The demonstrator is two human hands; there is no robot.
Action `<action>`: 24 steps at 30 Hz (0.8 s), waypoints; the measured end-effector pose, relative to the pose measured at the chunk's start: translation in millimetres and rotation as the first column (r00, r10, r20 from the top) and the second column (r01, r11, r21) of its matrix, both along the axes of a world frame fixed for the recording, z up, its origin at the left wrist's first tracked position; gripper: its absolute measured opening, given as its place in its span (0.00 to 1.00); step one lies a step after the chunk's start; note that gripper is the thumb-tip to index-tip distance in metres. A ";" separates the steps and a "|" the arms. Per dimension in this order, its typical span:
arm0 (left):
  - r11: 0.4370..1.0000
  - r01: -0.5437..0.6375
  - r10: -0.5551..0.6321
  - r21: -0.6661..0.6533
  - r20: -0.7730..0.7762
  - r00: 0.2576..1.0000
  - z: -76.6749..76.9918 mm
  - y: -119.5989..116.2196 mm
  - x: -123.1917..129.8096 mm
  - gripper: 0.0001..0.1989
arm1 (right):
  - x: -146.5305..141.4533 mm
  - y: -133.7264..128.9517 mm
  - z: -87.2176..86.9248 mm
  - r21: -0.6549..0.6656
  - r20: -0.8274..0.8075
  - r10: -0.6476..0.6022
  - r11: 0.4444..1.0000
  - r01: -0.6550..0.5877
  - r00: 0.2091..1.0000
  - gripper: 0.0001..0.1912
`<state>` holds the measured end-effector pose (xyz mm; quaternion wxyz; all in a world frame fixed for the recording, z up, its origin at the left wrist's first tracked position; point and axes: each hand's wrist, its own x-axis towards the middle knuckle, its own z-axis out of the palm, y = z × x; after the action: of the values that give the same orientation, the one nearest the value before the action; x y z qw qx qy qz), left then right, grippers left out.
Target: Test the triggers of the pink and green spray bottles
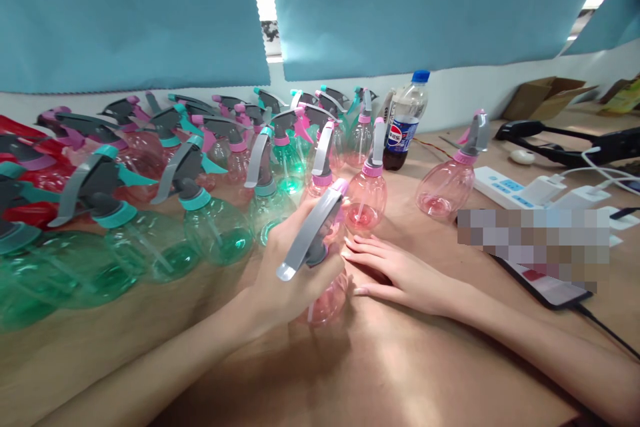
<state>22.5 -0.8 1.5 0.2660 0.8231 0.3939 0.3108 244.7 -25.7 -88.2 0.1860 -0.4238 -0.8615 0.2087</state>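
"Head view: what is being held, and where?"

"A pink bottle [325, 303] is gripped by the left hand [280, 273], with the fingers wrapped round it just below the spray head [309, 233]. It is held roughly upright above or on the worktop [395, 373]; whether its base is set down cannot be told."

"And the right hand [407, 275]?"

"Nothing is clasped by it. It is laid low with the fingers stretched out, close beside the held bottle; whether the glassy side is touched cannot be made out."

"How much is done?"

"The held bottle is already topped with its spray head. The same is seen on the green bottles [217, 230] to the left, the bottle just behind [367, 200] and the lone bottle [447, 190] near the power strip [503, 185]. No uncapped neck can be made out. As for what is left, no count can be given: the rear bottles are crowded and partly hidden."
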 end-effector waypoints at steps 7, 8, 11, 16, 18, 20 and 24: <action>0.999 -0.019 0.018 0.027 0.018 1.000 -5.2 -1.3 -0.6 0.05 | -0.4 0.1 1.7 0.003 0.019 0.005 1.000 -0.005 1.000 0.29; 0.999 -0.021 0.020 0.030 0.022 1.000 -4.0 -1.6 -0.2 0.04 | -0.4 0.1 1.8 0.002 0.023 0.004 1.000 -0.005 1.000 0.30; 0.999 -0.018 0.017 0.038 0.031 0.999 -0.6 -1.9 1.1 0.03 | -0.3 -0.1 1.6 0.003 0.011 0.003 1.000 -0.003 1.000 0.30; 0.999 -0.024 0.024 0.022 0.028 0.999 3.0 -1.9 3.1 0.11 | 0.4 -0.3 0.2 0.003 -0.004 0.001 1.000 -0.001 1.000 0.30; 0.999 -0.033 0.033 0.020 0.031 0.999 4.1 -2.2 3.6 0.13 | 0.6 -0.3 -0.3 0.002 0.002 0.000 1.000 0.000 1.000 0.30; 0.999 -0.030 0.029 0.025 0.043 0.999 5.0 -2.4 4.0 0.13 | 0.6 -0.1 -0.3 0.001 0.010 0.001 1.000 -0.001 1.000 0.30; 0.999 -0.031 0.030 0.018 0.055 0.998 7.7 -3.3 4.8 0.12 | 0.3 0.2 0.8 -0.009 0.029 0.003 1.000 -0.003 1.000 0.31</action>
<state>27.3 -4.1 9.2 0.2641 0.8108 0.3958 0.3409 245.0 -25.5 -87.4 0.1713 -0.4262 -0.8639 0.2068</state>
